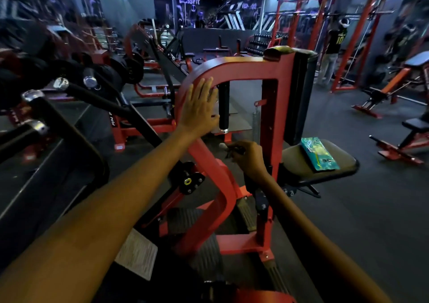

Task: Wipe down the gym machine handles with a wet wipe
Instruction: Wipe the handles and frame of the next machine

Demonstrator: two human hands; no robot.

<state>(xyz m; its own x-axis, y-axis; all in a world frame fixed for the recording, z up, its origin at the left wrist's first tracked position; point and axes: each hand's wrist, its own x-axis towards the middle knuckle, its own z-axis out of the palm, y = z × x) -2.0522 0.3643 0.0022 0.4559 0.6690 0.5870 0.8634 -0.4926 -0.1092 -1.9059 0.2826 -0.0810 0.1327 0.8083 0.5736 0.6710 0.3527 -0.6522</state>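
Two hands: left hand [199, 107] flat on red frame [243, 69], right hand [247, 155] pinching one dark wipe [233, 150]

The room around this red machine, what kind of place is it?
A gym, most likely a commercial one: the red machine frame with a padded seat, a dumbbell rack behind, and a neon "CrossFit" sign on the far wall.

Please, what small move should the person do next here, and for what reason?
Probably bring the right hand up to the black handle. That hand pinches something small and dark, perhaps the wipe, below the handle, while the left hand rests flat on the red frame beside it.
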